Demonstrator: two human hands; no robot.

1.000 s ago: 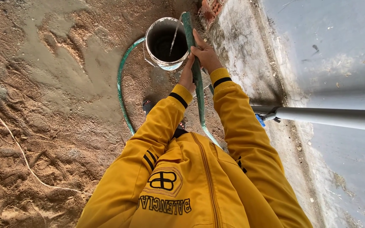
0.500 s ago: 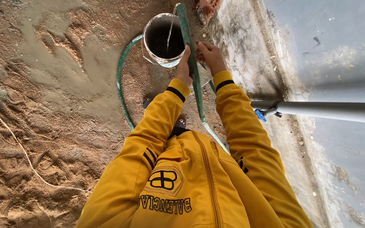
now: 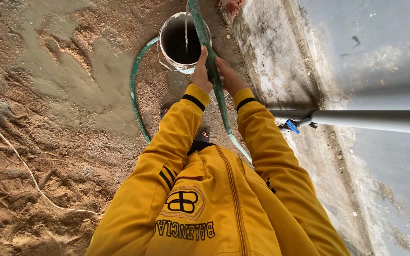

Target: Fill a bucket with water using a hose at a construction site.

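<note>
Sandy ground across nine o'clock, grey wall at three, with a grey pipe jutting in from the right edge. Bucket at twelve o'clock, water trickling in; green hose looping from its left side round toward six, another stretch crossing its rim. Left hand and right hand just below the bucket, fingers curled around the hose, pressed together.

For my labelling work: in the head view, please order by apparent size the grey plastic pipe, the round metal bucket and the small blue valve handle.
1. Grey plastic pipe, the largest, though it is nearer the camera.
2. Round metal bucket.
3. Small blue valve handle, clearly the smallest.
</note>
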